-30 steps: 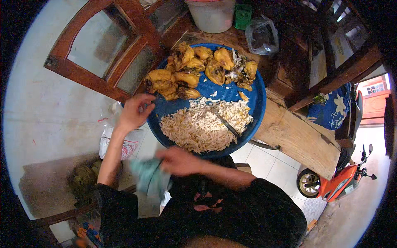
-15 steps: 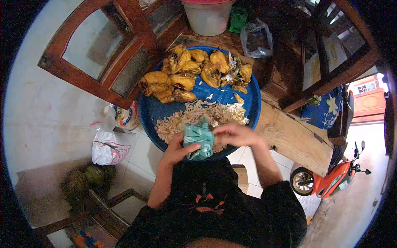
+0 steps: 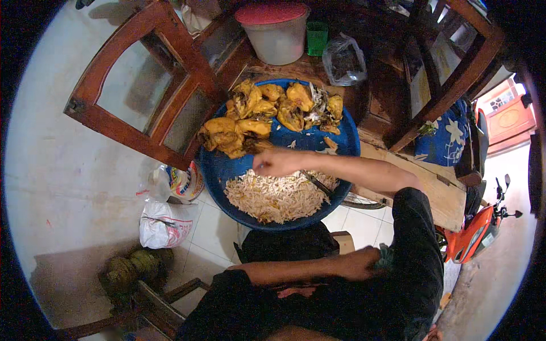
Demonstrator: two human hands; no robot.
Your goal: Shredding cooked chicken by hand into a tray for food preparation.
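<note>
The right hand (image 3: pixel 276 162) reaches in over a big round blue tray (image 3: pixel 214 176), between the yellow chicken pieces (image 3: pixel 219 136) at the far side and the heap of pale meat bits (image 3: pixel 273 200) at the near side; its fingers point left and look blurry, so I cannot tell if they hold anything; the left hand (image 3: pixel 363 263) is down by the person's body, crossed over toward the right elbow, with its fingers curled around a green cloth (image 3: pixel 386 258); a dark handle (image 3: pixel 320 184) lies on the right part of the heap; the tray sits on a wooden table (image 3: pixel 284 70); behind it are a bucket (image 3: pixel 276 44) with a pink lid (image 3: pixel 272 13), a green basket (image 3: pixel 317 38) and a clear bag (image 3: pixel 344 61).
</note>
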